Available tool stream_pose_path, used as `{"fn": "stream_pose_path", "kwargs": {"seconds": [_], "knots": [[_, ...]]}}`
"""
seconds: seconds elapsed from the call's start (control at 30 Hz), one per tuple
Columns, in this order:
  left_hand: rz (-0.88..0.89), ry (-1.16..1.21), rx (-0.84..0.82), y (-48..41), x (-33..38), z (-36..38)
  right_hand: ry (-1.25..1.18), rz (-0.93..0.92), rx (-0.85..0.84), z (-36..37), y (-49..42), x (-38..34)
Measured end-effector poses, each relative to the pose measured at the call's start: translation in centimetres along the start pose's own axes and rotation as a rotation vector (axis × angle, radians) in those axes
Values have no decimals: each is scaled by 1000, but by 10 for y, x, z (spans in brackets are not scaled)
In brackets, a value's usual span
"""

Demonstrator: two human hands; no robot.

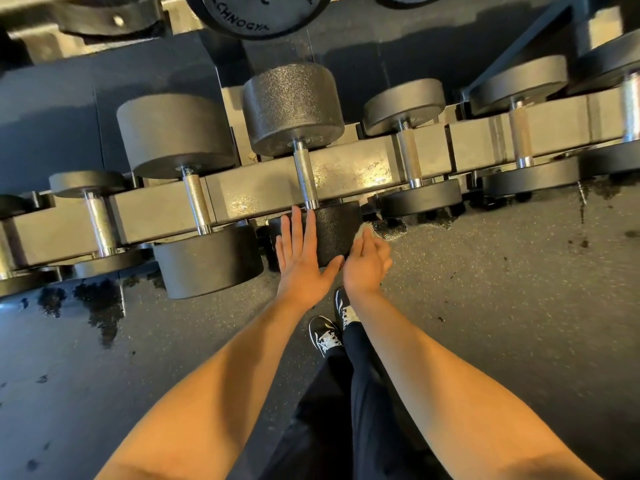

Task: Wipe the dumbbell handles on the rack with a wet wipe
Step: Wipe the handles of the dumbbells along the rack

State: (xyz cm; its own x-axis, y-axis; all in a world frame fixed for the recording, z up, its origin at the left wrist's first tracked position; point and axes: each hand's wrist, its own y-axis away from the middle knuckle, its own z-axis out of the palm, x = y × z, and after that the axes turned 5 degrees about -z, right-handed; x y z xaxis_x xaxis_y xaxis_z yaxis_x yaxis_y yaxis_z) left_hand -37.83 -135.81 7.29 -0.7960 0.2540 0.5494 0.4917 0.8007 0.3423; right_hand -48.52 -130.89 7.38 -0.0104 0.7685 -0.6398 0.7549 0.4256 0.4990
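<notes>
Black round dumbbell head (pixel 334 233) under your flat, released left hand (pixel 300 258) steadies it; beside it your right hand (pixel 367 263) pinches a white wipe (pixel 362 231), ready for the knurled steel handle (pixel 306 178).

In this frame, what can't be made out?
- Wipe: only a pale scrap shows past the right hand; the fingers hide the rest.
- Near dumbbell head: partly covered by the left hand.
- Plate lettering: cut off by the top edge.
- Leftmost dumbbell: cropped by the left edge.

Six racked dumbbells (pixel 304 168), two hands (pixel 301 258), two shoes (pixel 325 336).
</notes>
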Motion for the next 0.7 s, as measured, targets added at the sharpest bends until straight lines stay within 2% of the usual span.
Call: {"fn": "stream_pose_path", "kwargs": {"seconds": [0.07, 0.13, 0.23, 0.33, 0.47, 0.57, 0.7], "knots": [[-31, 14, -46, 0, 6, -7, -69, 67, 60, -3, 10, -4], [-90, 84, -73, 2, 15, -17, -142, -17, 59, -4, 24, -20], [-204, 393, -118, 4, 31, -45, -279, -202, -72, -8, 44, -56], [-326, 661, -66, 18, 39, -81, -452, -110, -167, -14, 56, -91], [-421, 799, 26, 31, 42, -123, -423, -82, -327, -20, 73, -133], [-469, 847, 89, 33, 51, -160, -494, -28, -460, -27, 90, -173], [-517, 697, 183, 32, 49, -196, -376, -97, -509, -24, 97, -208]]}}
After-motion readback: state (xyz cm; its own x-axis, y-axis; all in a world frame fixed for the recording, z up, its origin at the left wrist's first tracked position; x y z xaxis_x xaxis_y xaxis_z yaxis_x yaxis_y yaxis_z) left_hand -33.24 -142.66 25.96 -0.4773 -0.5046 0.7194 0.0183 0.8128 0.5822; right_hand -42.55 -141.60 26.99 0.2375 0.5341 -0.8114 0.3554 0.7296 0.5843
